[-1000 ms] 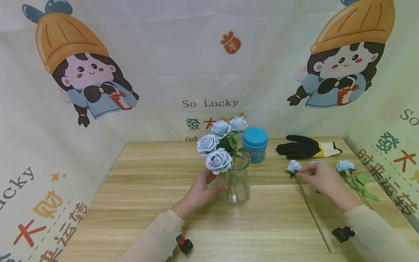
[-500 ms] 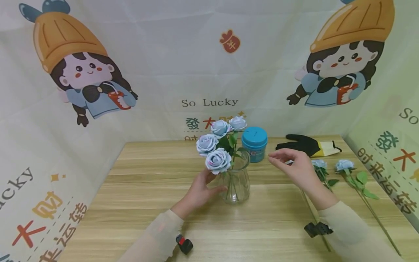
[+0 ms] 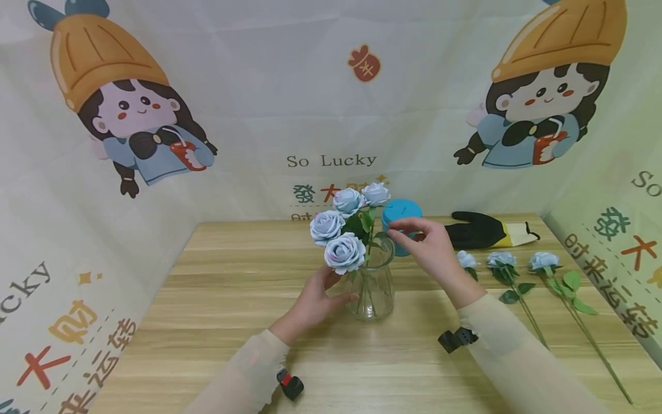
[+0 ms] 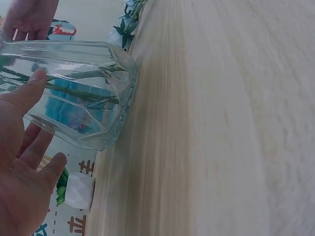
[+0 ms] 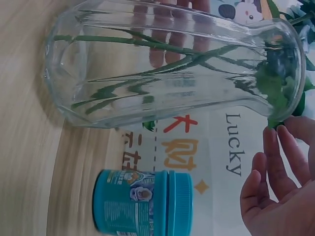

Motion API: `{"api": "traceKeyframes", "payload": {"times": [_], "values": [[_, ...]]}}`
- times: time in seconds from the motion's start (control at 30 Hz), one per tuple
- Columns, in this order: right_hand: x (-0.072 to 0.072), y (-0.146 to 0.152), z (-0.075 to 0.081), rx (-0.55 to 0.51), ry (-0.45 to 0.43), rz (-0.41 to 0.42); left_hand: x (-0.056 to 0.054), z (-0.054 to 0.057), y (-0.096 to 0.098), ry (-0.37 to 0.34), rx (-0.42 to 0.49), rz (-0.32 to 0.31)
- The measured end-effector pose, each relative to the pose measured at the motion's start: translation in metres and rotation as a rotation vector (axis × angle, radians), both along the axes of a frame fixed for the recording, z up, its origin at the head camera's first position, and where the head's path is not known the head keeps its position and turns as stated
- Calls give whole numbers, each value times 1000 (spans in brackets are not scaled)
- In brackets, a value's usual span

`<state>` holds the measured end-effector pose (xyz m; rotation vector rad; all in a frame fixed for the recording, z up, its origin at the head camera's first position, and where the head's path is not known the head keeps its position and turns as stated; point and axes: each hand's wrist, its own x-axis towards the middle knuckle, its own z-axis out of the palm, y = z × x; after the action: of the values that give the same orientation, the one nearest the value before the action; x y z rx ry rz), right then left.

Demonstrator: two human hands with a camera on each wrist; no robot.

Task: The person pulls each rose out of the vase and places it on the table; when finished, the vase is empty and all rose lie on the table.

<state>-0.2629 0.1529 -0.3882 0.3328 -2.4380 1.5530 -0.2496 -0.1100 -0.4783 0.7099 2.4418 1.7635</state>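
A clear glass vase [image 3: 373,290] stands upright near the middle of the table, its stems crossing inside. Several pale blue artificial roses [image 3: 345,253] lean out over its left side. My left hand [image 3: 316,299] holds the vase from the left; in the left wrist view the thumb [image 4: 34,88] lies across the near glass, with other fingers behind it. My right hand [image 3: 429,247] is at the right of the vase mouth. In the right wrist view its loosely bent fingertips are right at a green leaf [image 5: 275,93] by the rim, thumb close to the index finger.
A blue lidded jar [image 3: 402,210] stands behind the vase, partly covered by my right hand. A black work glove [image 3: 476,231] lies at the back right. Three blue roses [image 3: 501,260] lie on the right; my right forearm crosses the leftmost one's stem.
My right hand has left the leftmost loose rose on the right and moved left to the vase mouth. The rose stays on the table. My left hand keeps its place on the vase.
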Motion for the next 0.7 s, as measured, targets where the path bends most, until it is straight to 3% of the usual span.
{"api": "traceKeyframes", "payload": {"times": [0.4,0.7], "values": [[-21,-20,1,-41,0,97,0,1,0,0,4,-3],[-24,-21,1,-50,-23,115,0,-1,0,-1,12,-4]]}}
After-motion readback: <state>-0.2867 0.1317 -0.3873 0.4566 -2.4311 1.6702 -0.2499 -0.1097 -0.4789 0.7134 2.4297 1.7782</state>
